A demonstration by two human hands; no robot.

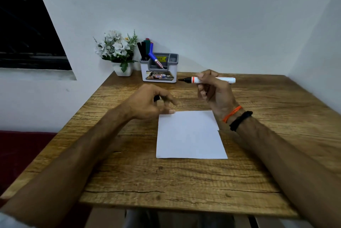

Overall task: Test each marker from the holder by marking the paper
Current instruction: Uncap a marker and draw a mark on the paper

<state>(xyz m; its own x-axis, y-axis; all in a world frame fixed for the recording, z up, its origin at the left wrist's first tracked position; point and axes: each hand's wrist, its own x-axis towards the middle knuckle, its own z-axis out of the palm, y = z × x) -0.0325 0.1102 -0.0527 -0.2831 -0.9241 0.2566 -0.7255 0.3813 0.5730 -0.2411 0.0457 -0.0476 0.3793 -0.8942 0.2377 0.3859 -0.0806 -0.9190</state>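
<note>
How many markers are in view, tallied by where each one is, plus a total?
Upright in the holder: 4 markers
Lying across the holder: 1 blue marker
In the right hand: 1 uncapped marker
Total: 6

You have a wooden table (184,181) set in a corner of pale walls (203,15). At its far left edge stands a small white pot (123,70) of white flowers (115,45) with green leaves. Far left, a dark window (24,34) fills the wall; below it, something dark red (22,146) sits beside the table
</note>
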